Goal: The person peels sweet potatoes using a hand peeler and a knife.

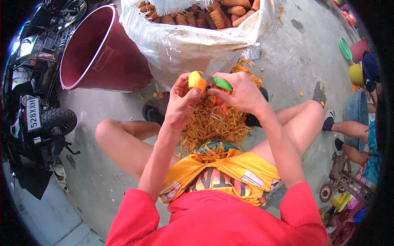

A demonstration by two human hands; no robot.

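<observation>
In front of me, my left hand is closed on a yellow-orange piece of carrot. Close to its right, my right hand is wrapped round the green handle of a knife, whose blade reaches the carrot piece. Below both hands a heap of orange peelings covers the floor between my legs. Something red shows just under my right hand, too small to make out. More peelings lie in a green container at my lap.
A white sack full of carrots stands ahead, beside a large dark red tub. Motorcycles stand at the left. At the right are another person's legs, a blue tub and a metal-framed cart.
</observation>
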